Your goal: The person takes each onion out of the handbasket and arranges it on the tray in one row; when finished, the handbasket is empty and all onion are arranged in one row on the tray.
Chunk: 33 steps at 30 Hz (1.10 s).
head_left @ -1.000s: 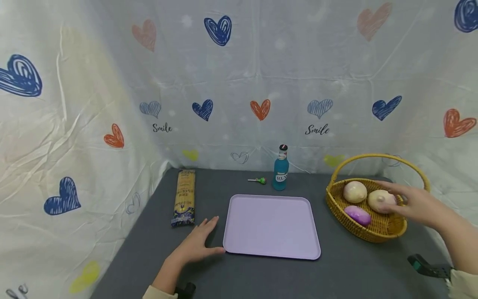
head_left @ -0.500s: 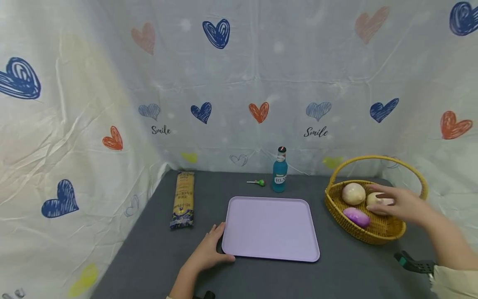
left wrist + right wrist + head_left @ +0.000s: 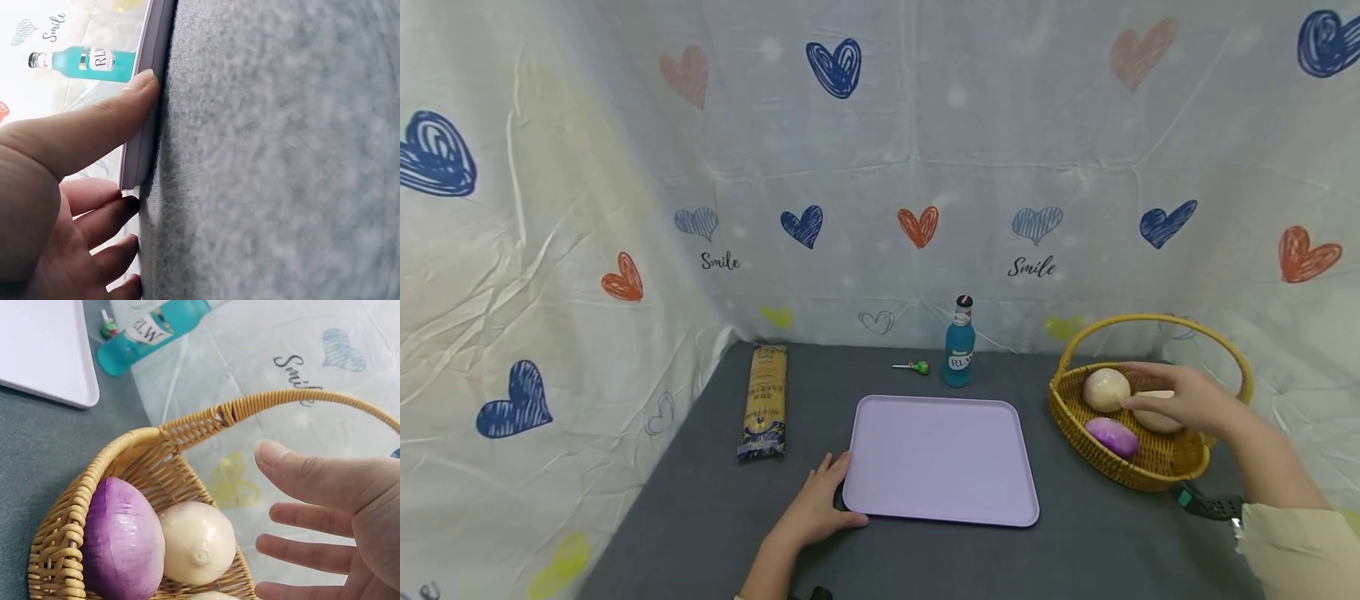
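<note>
My left hand touches the near left corner of a lilac tray. In the left wrist view its thumb lies along the tray's edge, while the fingers spread beside the corner. My right hand hovers over a yellow wicker basket, under the arched handle. Inside are a white onion, another white onion partly hidden behind that hand in the head view, and a purple onion. In the right wrist view the right fingers are spread and hold nothing.
A blue bottle stands behind the tray, with a green lollipop lying left of it. A yellow-and-blue packet lies at the table's left. Heart-printed cloth hangs behind the dark grey table.
My left hand has moved right, from just beside the tray to its corner. My right hand has shifted left over the basket, with its fingers nearer the left white onion.
</note>
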Tool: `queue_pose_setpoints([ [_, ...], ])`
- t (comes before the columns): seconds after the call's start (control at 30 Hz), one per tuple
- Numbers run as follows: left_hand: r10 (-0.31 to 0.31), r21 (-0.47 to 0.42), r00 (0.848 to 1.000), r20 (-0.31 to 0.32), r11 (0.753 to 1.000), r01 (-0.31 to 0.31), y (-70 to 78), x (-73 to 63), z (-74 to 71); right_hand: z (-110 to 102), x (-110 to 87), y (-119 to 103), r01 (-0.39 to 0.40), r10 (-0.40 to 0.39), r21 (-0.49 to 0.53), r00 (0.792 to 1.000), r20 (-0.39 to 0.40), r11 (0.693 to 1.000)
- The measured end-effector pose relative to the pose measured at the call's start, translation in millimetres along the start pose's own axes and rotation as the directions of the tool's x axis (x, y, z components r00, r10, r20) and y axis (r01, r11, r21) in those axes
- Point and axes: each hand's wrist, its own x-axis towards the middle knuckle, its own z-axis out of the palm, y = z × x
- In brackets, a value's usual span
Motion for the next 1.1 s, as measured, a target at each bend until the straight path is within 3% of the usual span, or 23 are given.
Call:
queue_pose_setpoints([
  [0.33,0.028,0.000,1.000,-0.003,1.000,-0.028,-0.6,-0.7,0.7,-1,8.7,12,0.005,-0.006,0.023,1.000,0.012,1.000],
  [0.63,0.007,0.025,1.000,-0.005,1.000,-0.006,-2.4,-1.5,1.1,-9,24.8,18,0.027,-0.027,0.006,0.999,0.042,1.000],
  [1.1,-0.002,0.023,1.000,0.002,1.000,0.002,-2.3,-1.6,2.2,-11,44.4,32,-0.004,0.004,-0.002,0.981,0.195,1.000],
])
